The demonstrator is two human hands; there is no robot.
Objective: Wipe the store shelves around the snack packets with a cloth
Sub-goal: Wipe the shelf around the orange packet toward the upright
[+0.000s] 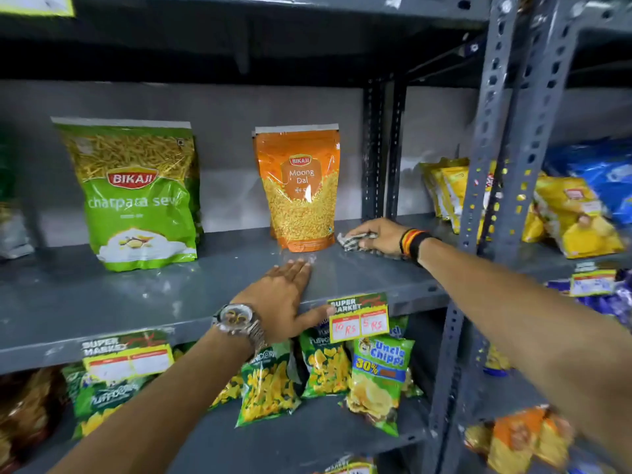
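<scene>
A grey metal shelf (102, 295) carries a green Bikaji sev packet (136, 200) on the left and an orange Moong Dal packet (301, 189) in the middle, both upright. My right hand (376, 236) presses a checked cloth (354, 241) flat on the shelf just right of the orange packet. My left hand (287, 295) lies palm down at the shelf's front edge, in front of the orange packet, fingers together, thumb hooked over the edge beside a price tag (359, 318). It holds nothing.
Perforated grey uprights (492, 165) stand right of my right hand, with yellow packets (448, 189) behind them. The shelf below holds green Puffcorn packets (266, 384) and an Uncle Chipps packet (379, 378). Another shelf board hangs close overhead.
</scene>
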